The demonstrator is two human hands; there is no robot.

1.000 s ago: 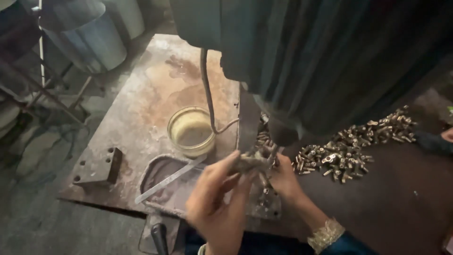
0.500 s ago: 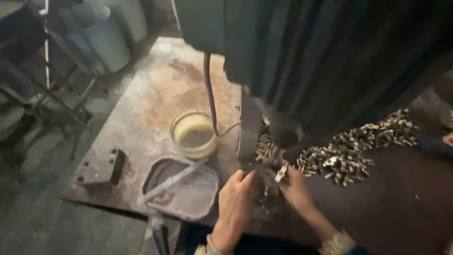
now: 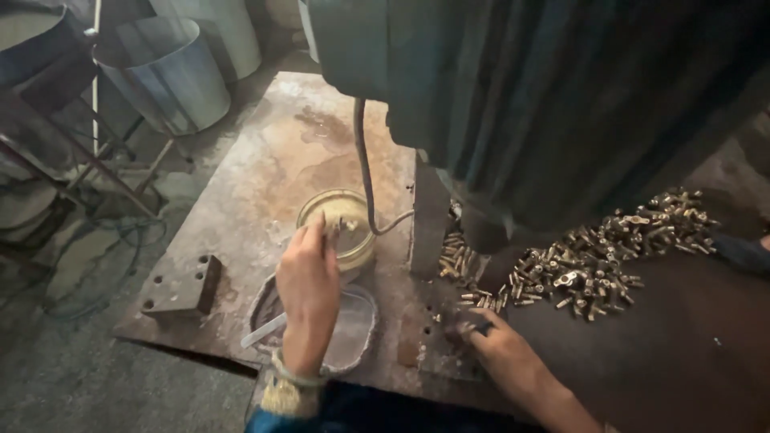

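1. Left hand (image 3: 309,281) raised over the near rim of the round bowl (image 3: 341,224), back of hand toward the camera. Fingers curled together at the tips, pinching a small metal piece (image 3: 335,228) (too small and blurred to tell its shape).
2. The bowl sits on the rusty steel plate (image 3: 265,184), just left of the machine's upright column (image 3: 429,220). It holds a pale yellowish liquid.
3. A thin hose (image 3: 362,168) hangs from the dark green machine body (image 3: 521,88) and curves past the bowl's right rim.
4. Right hand (image 3: 501,349) lies low on the plate at the machine's base, palm down, fingers stretched toward a small part (image 3: 465,327) at the fingertips. Whether it grips that part: cannot tell.
5. Pile of small brass-coloured fittings (image 3: 593,256) spread to the right of the column, near the right hand but apart from it.
6. Shallow oval tray (image 3: 357,329) lies under the left wrist, with a flat pale strip (image 3: 265,330) sticking out of its left side.
7. Drilled steel block (image 3: 184,285) at the plate's left corner, well apart from both hands.
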